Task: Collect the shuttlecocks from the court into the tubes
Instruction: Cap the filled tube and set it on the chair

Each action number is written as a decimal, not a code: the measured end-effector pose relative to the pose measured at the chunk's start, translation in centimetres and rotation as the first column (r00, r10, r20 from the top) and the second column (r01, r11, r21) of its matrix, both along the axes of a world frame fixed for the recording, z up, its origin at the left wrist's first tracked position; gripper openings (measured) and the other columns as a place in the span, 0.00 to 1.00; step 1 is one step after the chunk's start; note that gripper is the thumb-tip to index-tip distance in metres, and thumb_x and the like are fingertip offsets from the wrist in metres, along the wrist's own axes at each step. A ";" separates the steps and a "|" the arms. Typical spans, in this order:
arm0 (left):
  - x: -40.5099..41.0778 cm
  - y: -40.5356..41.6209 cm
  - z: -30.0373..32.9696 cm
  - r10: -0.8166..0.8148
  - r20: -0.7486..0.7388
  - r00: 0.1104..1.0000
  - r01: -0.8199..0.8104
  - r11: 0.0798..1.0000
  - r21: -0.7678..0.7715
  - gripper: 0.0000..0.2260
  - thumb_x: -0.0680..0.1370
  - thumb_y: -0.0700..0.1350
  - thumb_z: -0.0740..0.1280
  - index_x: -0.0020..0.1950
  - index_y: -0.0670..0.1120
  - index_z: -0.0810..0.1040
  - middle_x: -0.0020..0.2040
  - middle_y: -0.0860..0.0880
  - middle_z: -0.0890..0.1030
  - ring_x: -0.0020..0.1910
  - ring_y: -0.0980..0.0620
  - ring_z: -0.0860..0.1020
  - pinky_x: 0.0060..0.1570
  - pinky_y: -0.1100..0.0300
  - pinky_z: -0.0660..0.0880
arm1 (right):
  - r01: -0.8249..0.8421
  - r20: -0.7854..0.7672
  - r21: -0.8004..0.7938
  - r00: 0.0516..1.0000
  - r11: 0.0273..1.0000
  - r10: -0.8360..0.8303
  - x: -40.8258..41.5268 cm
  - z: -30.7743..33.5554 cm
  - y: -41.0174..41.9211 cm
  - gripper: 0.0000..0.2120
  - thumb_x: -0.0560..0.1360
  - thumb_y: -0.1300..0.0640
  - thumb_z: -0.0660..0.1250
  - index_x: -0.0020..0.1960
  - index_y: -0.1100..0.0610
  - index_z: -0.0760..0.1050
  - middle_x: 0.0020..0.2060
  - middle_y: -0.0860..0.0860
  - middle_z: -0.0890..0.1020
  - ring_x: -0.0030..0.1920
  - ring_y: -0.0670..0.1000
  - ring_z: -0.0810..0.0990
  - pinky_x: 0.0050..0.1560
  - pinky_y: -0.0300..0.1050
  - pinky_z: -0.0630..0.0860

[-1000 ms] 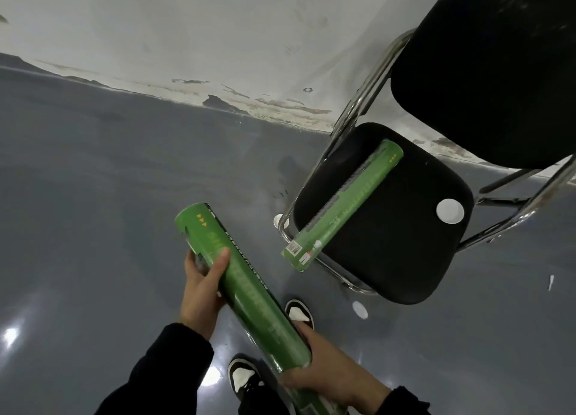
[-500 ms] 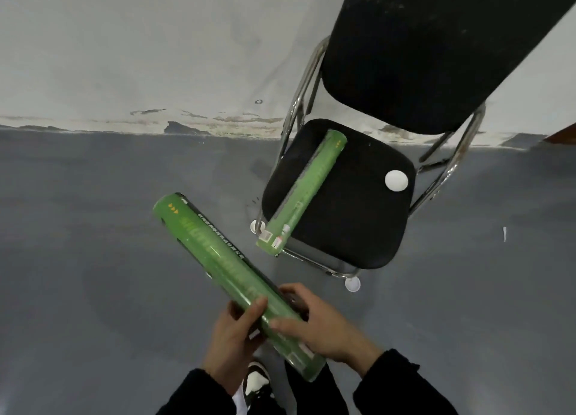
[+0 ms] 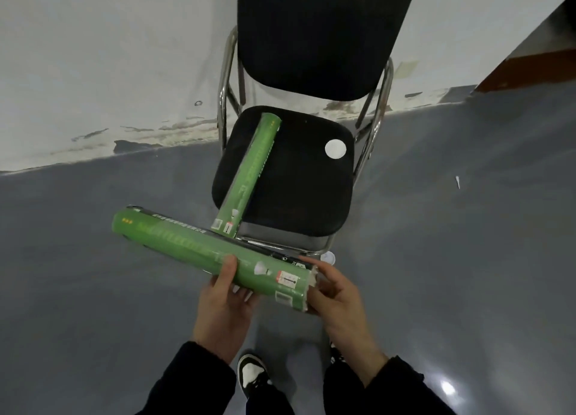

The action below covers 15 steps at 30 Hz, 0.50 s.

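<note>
- Head view: long green cardboard shuttlecock tube (image 3: 199,252) held level, near the front of the black padded metal-frame chair (image 3: 299,196).
- Left hand (image 3: 224,305) wrapped under the middle, thumb over the top.
- Right hand (image 3: 333,293) cupping the ragged near-right end, fingers curled round the rim.
- Second green tube (image 3: 249,171) lying across the seat, round white cap (image 3: 335,149) to its right.
- No shuttlecocks visible; probably best to steady the middle and keep the open end tipped up.
</note>
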<state>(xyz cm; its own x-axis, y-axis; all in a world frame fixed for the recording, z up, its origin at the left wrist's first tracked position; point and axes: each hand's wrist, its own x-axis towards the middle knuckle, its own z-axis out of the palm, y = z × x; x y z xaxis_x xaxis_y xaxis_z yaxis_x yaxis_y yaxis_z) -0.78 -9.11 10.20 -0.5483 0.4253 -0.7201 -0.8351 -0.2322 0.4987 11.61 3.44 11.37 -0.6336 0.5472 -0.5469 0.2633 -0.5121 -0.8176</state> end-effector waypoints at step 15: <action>8.3 9.4 -5.4 0.025 -0.064 0.998 -0.027 0.999 -0.032 0.31 0.71 0.54 0.79 0.67 0.40 0.75 0.62 0.39 0.81 0.60 0.43 0.83 0.60 0.47 0.80 | 0.020 0.067 0.007 0.998 1.000 -0.021 7.1 -7.0 10.0 0.17 0.76 0.74 0.68 0.37 0.55 0.83 0.35 0.57 0.84 0.34 0.49 0.82 0.32 0.38 0.78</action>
<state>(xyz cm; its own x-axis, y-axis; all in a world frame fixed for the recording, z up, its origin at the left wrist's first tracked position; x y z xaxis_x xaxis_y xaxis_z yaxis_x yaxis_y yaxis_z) 7.49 0.33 4.76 -0.6038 0.3870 -0.6969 -0.7955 -0.2362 0.5581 18.75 13.44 4.40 -0.5844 0.5634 -0.5841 0.3070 -0.5127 -0.8018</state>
